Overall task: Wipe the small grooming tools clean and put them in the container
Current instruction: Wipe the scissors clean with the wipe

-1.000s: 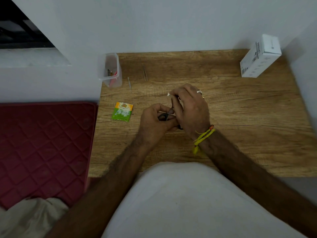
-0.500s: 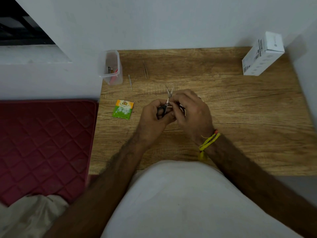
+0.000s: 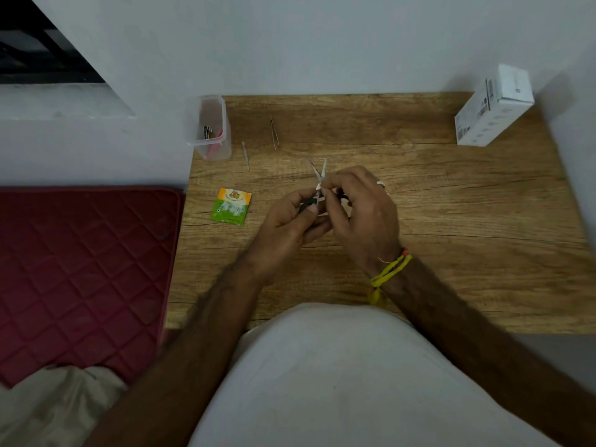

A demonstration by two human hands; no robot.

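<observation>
Small scissors (image 3: 319, 171) with black handles stand over the middle of the wooden table (image 3: 451, 221), blades parted and pointing away from me. My left hand (image 3: 290, 224) grips the black handles. My right hand (image 3: 361, 211) pinches the scissors near the pivot; a bit of white wipe seems to sit under its fingertips, mostly hidden. Metal tweezers (image 3: 274, 133) and a thin metal tool (image 3: 245, 151) lie on the table at the back left. A clear plastic container (image 3: 211, 129) at the table's back left corner holds a few tools, one red.
A green and orange sachet (image 3: 231, 206) lies left of my hands. A white box (image 3: 493, 108) stands at the back right corner against the wall. A dark red quilted mat (image 3: 80, 269) lies left of the table.
My right hand slid back from over the blades toward the pivot, so the parted blades now show. Both hands stayed over the middle of the table.
</observation>
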